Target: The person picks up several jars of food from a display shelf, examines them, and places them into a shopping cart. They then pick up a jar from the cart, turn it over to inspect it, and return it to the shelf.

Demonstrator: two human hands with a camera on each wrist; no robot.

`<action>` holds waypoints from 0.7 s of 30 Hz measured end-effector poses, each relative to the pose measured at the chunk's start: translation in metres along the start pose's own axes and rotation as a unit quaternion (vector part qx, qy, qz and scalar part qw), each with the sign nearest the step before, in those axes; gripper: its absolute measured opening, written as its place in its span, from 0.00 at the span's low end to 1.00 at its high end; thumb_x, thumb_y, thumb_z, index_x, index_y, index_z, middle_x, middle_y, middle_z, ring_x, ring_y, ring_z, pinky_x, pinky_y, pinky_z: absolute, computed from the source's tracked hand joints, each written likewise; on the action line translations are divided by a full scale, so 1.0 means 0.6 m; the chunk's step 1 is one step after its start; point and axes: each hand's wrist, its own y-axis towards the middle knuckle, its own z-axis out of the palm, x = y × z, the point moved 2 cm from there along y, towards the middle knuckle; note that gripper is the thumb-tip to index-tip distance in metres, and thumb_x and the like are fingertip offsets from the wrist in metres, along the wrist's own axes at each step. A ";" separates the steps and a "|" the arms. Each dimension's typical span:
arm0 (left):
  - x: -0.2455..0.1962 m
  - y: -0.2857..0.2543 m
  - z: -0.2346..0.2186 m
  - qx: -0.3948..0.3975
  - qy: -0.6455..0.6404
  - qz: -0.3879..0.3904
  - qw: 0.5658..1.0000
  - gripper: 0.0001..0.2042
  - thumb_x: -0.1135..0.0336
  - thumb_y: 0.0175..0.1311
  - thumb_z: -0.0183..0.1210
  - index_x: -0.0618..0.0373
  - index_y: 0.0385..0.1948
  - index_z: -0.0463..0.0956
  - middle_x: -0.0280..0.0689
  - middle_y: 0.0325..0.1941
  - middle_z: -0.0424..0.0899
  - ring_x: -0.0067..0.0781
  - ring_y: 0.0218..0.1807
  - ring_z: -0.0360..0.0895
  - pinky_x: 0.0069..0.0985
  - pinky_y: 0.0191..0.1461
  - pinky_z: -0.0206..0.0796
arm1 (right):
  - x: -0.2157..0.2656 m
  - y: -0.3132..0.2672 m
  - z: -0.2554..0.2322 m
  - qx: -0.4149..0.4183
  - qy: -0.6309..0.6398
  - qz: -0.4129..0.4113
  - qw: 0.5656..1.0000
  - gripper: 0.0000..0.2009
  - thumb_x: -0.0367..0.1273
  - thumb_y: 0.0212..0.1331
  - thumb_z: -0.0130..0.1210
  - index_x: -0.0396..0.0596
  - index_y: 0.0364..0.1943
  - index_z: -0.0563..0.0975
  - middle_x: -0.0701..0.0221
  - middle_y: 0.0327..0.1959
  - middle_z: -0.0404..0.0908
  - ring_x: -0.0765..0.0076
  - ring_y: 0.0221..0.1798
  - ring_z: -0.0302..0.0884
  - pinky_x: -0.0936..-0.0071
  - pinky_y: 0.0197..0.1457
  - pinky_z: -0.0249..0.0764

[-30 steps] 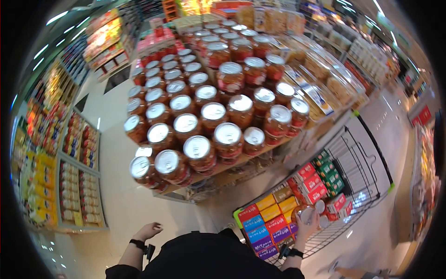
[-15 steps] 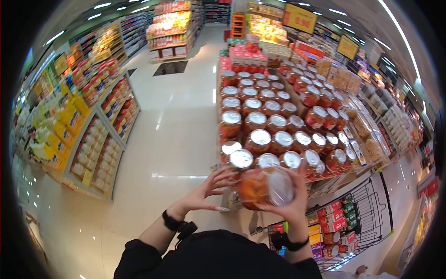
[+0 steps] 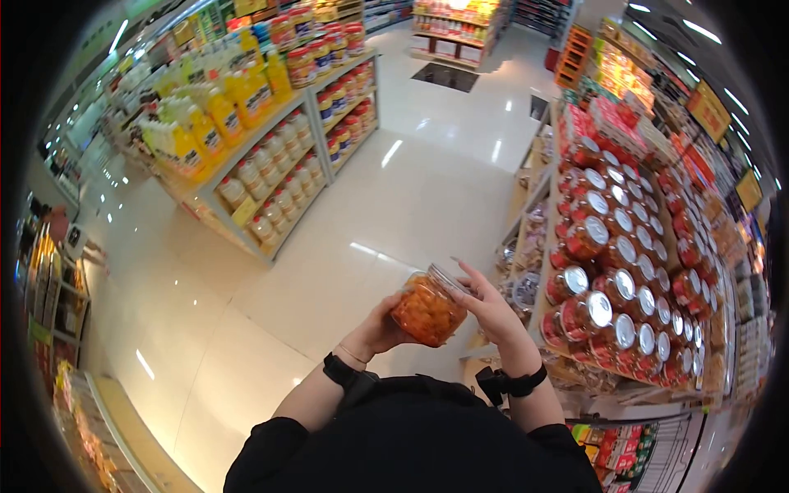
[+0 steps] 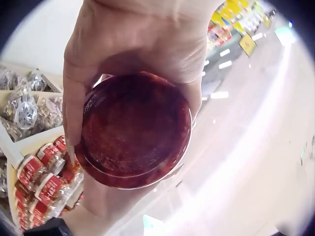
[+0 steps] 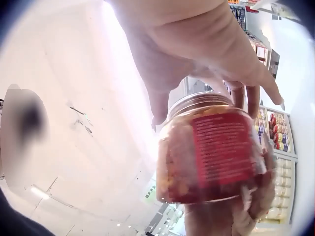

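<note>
A clear jar of orange chunks is held tilted in front of the body, its lid up toward the right. My left hand grips it round the lower side; in the left wrist view the round base of the jar looks dark red. At the lid end, my right hand holds the jar with its index finger sticking out. A red label with pale print shows in the right wrist view, where the left hand supports the jar from below.
To the right stands a display of similar jars with silver lids, bagged goods on shelves under it. A cart with boxes is at the lower right. Shelves with yellow bottles and white-lidded jars stand at the left, across the tiled floor.
The right hand has brought the jar from over the cart to the body's front, and the left hand has come up and taken hold of it. The view has swung left.
</note>
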 end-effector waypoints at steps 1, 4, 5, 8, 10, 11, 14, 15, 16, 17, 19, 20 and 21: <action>-0.008 -0.008 -0.011 0.032 -0.095 0.002 0.995 0.38 0.36 0.63 0.47 0.50 0.69 0.52 0.44 0.69 0.62 0.50 0.68 0.63 0.50 0.67 0.58 | 0.000 0.017 0.013 0.012 0.000 0.003 1.000 0.41 0.39 0.58 0.61 0.41 0.71 0.51 0.57 0.61 0.68 0.59 0.64 0.65 0.63 0.66 0.61; -0.025 -0.021 -0.022 0.010 -0.241 0.004 0.970 0.37 0.35 0.63 0.44 0.50 0.68 0.55 0.45 0.68 0.64 0.53 0.63 0.67 0.52 0.59 0.67 | 0.003 0.067 0.051 0.075 0.061 -0.010 0.995 0.40 0.36 0.56 0.62 0.42 0.70 0.54 0.59 0.61 0.68 0.60 0.65 0.64 0.64 0.67 0.61; -0.027 -0.021 -0.050 -0.004 -0.244 0.010 0.970 0.37 0.35 0.63 0.44 0.50 0.68 0.55 0.45 0.68 0.64 0.53 0.63 0.67 0.52 0.59 0.67 | 0.004 0.101 0.071 0.134 0.081 -0.028 0.987 0.40 0.34 0.54 0.64 0.43 0.70 0.55 0.59 0.62 0.68 0.61 0.65 0.64 0.65 0.67 0.60; 0.005 -0.006 -0.127 0.058 -0.292 0.013 0.955 0.33 0.40 0.67 0.43 0.51 0.67 0.56 0.46 0.67 0.65 0.51 0.57 0.73 0.45 0.49 0.74 | 0.000 0.159 0.082 0.194 0.088 -0.051 0.976 0.43 0.33 0.49 0.66 0.44 0.70 0.55 0.60 0.63 0.66 0.62 0.67 0.62 0.66 0.69 0.58; 0.013 0.002 -0.172 -0.037 -0.262 -0.022 0.964 0.28 0.46 0.70 0.42 0.51 0.67 0.57 0.46 0.66 0.67 0.52 0.50 0.75 0.38 0.40 0.76 | -0.005 0.194 0.078 0.205 0.074 -0.055 0.974 0.45 0.32 0.46 0.66 0.44 0.70 0.55 0.60 0.64 0.65 0.63 0.68 0.61 0.66 0.71 0.55; 0.008 0.011 -0.188 -0.009 -0.216 -0.020 0.976 0.27 0.49 0.70 0.42 0.51 0.67 0.57 0.46 0.65 0.68 0.53 0.55 0.74 0.38 0.45 0.77 | -0.007 0.212 0.075 0.208 0.069 -0.053 0.974 0.45 0.32 0.45 0.66 0.44 0.70 0.55 0.60 0.64 0.65 0.63 0.67 0.62 0.67 0.70 0.57; -0.072 0.050 -0.160 0.018 -0.083 -0.060 0.995 0.27 0.49 0.70 0.43 0.51 0.67 0.57 0.44 0.67 0.66 0.53 0.60 0.72 0.43 0.52 0.76 | -0.001 0.271 0.061 0.201 0.117 -0.030 0.972 0.44 0.33 0.46 0.66 0.44 0.70 0.56 0.60 0.63 0.67 0.64 0.66 0.65 0.69 0.68 0.61; -0.101 0.070 -0.155 -0.026 -0.095 -0.048 0.994 0.29 0.44 0.70 0.39 0.50 0.68 0.56 0.43 0.68 0.65 0.50 0.64 0.69 0.50 0.60 0.69 | 0.004 0.293 0.052 0.185 0.168 -0.007 0.968 0.43 0.33 0.47 0.66 0.44 0.70 0.56 0.60 0.61 0.68 0.64 0.64 0.66 0.70 0.67 0.63; -0.117 0.091 -0.164 -0.028 -0.090 -0.051 0.994 0.29 0.44 0.70 0.39 0.50 0.68 0.56 0.43 0.68 0.65 0.50 0.64 0.69 0.50 0.60 0.69 | 0.008 0.318 0.041 0.185 0.173 -0.011 0.967 0.43 0.33 0.47 0.66 0.44 0.70 0.56 0.60 0.61 0.68 0.64 0.64 0.66 0.70 0.67 0.63; -0.133 0.112 -0.180 -0.120 -0.050 -0.010 0.991 0.31 0.41 0.69 0.38 0.49 0.68 0.56 0.43 0.68 0.64 0.49 0.65 0.68 0.52 0.61 0.67 | 0.005 0.347 0.027 0.154 0.206 0.022 0.966 0.42 0.33 0.49 0.65 0.43 0.69 0.57 0.60 0.60 0.70 0.65 0.63 0.68 0.71 0.65 0.64; -0.169 0.154 -0.196 -0.218 0.023 0.062 0.974 0.37 0.31 0.65 0.33 0.48 0.68 0.56 0.43 0.68 0.65 0.46 0.66 0.66 0.52 0.64 0.63 | 0.008 0.399 -0.015 0.111 0.205 0.049 0.971 0.36 0.33 0.55 0.62 0.41 0.68 0.58 0.60 0.57 0.72 0.67 0.58 0.73 0.72 0.60 0.70; -0.182 0.175 -0.207 -0.216 0.031 0.057 0.974 0.37 0.31 0.65 0.33 0.48 0.68 0.56 0.43 0.68 0.65 0.46 0.66 0.66 0.52 0.64 0.63 | 0.016 0.422 -0.035 0.107 0.211 0.043 0.971 0.36 0.33 0.55 0.62 0.41 0.68 0.58 0.60 0.57 0.72 0.67 0.58 0.73 0.72 0.60 0.70; -0.194 0.199 -0.221 -0.214 0.029 0.061 0.975 0.35 0.32 0.66 0.35 0.47 0.67 0.57 0.42 0.67 0.66 0.45 0.66 0.66 0.51 0.64 0.63 | 0.025 0.443 -0.056 0.080 0.168 0.054 0.981 0.35 0.34 0.56 0.62 0.40 0.67 0.59 0.60 0.57 0.73 0.67 0.57 0.74 0.72 0.58 0.72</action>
